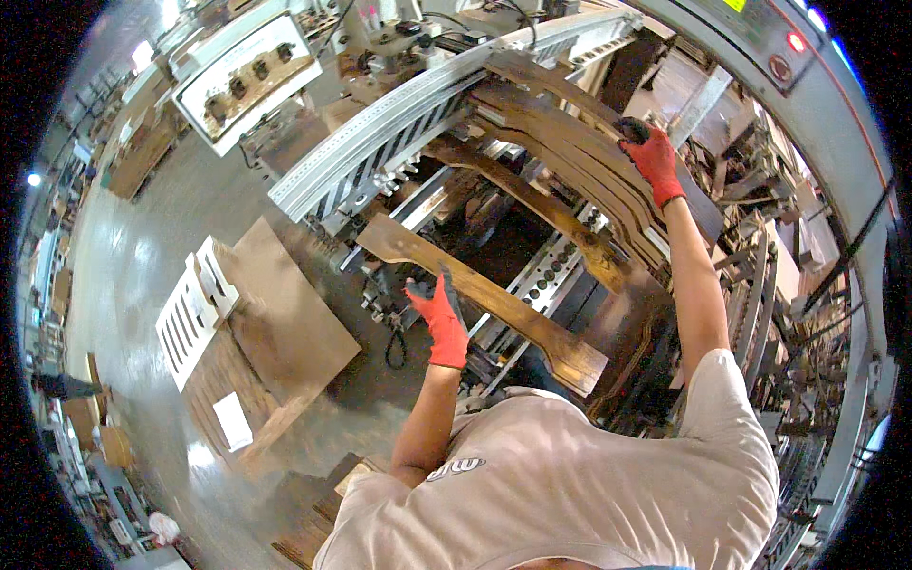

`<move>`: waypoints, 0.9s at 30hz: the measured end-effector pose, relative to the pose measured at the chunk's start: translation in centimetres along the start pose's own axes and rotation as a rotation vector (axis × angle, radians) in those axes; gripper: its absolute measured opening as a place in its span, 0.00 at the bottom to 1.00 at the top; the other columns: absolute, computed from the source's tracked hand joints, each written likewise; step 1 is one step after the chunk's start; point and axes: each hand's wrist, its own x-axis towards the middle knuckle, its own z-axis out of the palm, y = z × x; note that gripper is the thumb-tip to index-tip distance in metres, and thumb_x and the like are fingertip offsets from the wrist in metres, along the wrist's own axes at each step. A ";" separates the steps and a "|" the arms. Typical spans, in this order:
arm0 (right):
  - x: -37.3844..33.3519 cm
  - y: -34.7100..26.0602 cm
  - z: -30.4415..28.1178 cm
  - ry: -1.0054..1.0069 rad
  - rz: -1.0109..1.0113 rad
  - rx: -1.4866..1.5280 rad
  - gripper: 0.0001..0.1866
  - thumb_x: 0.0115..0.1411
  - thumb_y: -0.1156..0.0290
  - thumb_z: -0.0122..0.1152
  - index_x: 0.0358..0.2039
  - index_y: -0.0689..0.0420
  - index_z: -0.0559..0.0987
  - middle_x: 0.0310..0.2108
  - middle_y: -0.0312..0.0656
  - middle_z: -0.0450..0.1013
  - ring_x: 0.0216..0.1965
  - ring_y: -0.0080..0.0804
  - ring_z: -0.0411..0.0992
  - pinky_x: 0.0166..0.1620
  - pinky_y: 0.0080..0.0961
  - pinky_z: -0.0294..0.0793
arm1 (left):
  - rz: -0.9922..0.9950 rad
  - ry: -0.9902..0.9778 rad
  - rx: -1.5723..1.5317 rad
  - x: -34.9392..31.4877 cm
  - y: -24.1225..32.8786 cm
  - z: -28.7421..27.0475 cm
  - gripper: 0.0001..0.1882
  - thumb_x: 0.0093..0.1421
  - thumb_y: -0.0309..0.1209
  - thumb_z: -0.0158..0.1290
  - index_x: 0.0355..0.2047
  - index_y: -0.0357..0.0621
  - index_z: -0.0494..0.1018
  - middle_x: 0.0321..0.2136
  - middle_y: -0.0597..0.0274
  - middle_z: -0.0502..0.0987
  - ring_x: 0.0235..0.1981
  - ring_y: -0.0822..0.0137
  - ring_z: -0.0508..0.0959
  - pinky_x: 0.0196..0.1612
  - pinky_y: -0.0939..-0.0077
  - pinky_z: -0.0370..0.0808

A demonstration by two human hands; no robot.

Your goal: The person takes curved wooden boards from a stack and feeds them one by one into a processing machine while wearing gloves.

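Two red-gloved hands work over a machine bed: the left hand (439, 318) closes its fingers on the near edge of a dark curved wooden plank (494, 302) that lies slanted from ten o'clock to four o'clock across the slotted metal rails (556, 275). The right hand (654, 160), up at one o'clock, rests with fingers pressed together on a stack of curved wooden pieces (570, 152). At eight o'clock a flat brown board (285, 323) lies on a low worktop (214, 380).

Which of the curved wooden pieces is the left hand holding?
The left hand grips the nearest wooden piece, lying alone, apart from the stacked pieces under the right hand.
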 end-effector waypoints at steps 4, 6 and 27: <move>1.3 -0.5 4.1 -0.244 -0.147 0.234 0.25 0.48 0.59 0.66 0.47 0.54 0.77 0.44 0.48 0.75 0.45 0.45 0.73 0.48 0.38 0.72 | -0.177 -0.268 -0.255 2.8 -3.9 -2.2 0.36 0.57 0.38 0.57 0.62 0.47 0.52 0.52 0.56 0.65 0.51 0.61 0.68 0.53 0.69 0.67; 2.3 5.5 5.5 -0.233 -0.139 0.290 0.23 0.49 0.63 0.66 0.47 0.53 0.77 0.43 0.47 0.76 0.45 0.44 0.73 0.49 0.35 0.71 | -0.054 -0.465 -0.168 2.3 -5.2 -1.2 0.26 0.59 0.39 0.55 0.55 0.45 0.62 0.45 0.57 0.71 0.44 0.63 0.73 0.48 0.69 0.71; -28.1 -14.6 4.3 -0.613 -0.272 0.216 0.38 0.38 0.55 0.73 0.51 0.54 0.71 0.50 0.52 0.69 0.51 0.50 0.66 0.54 0.39 0.66 | -0.479 -0.508 -0.701 -0.3 0.6 0.3 0.16 0.59 0.47 0.55 0.38 0.50 0.71 0.33 0.64 0.74 0.34 0.66 0.75 0.40 0.70 0.74</move>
